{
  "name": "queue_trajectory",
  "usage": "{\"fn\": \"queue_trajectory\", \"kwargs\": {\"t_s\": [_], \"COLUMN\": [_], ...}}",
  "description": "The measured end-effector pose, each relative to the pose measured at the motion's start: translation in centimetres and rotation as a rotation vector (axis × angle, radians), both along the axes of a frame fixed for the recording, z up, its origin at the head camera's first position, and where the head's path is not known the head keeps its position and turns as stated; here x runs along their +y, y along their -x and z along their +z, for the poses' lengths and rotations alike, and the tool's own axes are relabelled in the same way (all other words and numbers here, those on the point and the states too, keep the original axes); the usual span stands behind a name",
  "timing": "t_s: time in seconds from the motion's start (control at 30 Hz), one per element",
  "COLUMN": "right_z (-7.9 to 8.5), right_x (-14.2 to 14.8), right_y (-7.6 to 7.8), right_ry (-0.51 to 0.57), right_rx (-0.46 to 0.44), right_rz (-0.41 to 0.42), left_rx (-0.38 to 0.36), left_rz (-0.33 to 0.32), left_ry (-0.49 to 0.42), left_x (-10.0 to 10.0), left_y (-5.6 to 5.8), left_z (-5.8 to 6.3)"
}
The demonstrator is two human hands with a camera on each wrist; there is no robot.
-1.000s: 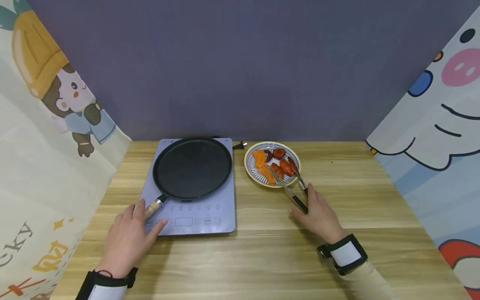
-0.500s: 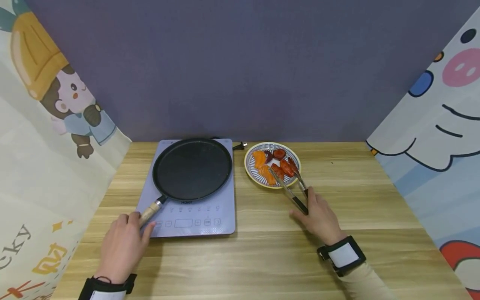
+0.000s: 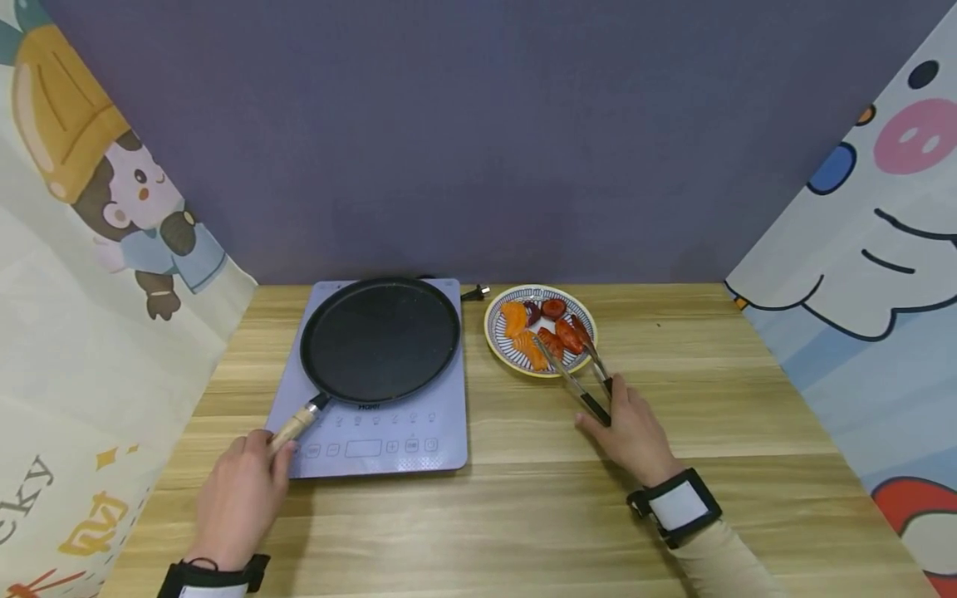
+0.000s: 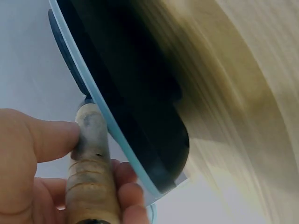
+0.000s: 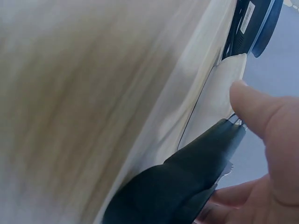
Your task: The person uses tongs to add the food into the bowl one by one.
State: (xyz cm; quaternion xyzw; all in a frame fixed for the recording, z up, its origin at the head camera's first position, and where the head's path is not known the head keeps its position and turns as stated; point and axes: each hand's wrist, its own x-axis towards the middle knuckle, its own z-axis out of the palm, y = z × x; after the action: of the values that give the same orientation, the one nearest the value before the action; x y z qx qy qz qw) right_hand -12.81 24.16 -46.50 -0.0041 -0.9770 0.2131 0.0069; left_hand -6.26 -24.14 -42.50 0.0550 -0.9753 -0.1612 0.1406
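A flat black frying pan [image 3: 381,340] rests on the induction cooktop [image 3: 444,440]. My left hand [image 3: 239,498] grips the pan's wooden handle [image 3: 295,426]; in the left wrist view the thumb lies along one side of the handle [image 4: 91,182] and fingers curl round the other. With my right hand [image 3: 635,436] I hold metal tongs [image 3: 594,408] by their black grips. The tips of the tongs reach over a patterned plate [image 3: 490,332], spread on either side of glossy red-brown food pieces [image 3: 570,335]. Orange striped slices [image 3: 529,352] lie on its left.
A black plug [image 3: 476,292] lies between the cooktop and the plate. The wooden table [image 3: 673,365] ends at a dark blue-grey back wall [image 3: 478,141]. Cartoon-printed sheets [image 3: 67,332] stand at both sides.
My left hand has drawn back down the pan handle, and its spread fingers have closed round it. The right hand and tongs stay nearly still over the plate.
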Motion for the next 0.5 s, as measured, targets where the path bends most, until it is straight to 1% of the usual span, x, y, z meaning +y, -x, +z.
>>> {"fn": "queue_trajectory", "kwargs": {"t_s": [0.17, 0.5], "right_z": [-0.10, -0.15], "right_x": [0.12, 0.28], "right_y": [0.18, 0.58], "right_ry": [0.009, 0.002], "right_rx": [0.006, -0.005], "right_rz": [0.003, 0.010], "left_rx": [0.016, 0.001], "left_rz": [0.010, 0.031], "left_ry": [-0.005, -0.009], "left_x": [-0.14, -0.16], "left_y": [0.02, 0.14], "left_z": [-0.26, -0.59]}}
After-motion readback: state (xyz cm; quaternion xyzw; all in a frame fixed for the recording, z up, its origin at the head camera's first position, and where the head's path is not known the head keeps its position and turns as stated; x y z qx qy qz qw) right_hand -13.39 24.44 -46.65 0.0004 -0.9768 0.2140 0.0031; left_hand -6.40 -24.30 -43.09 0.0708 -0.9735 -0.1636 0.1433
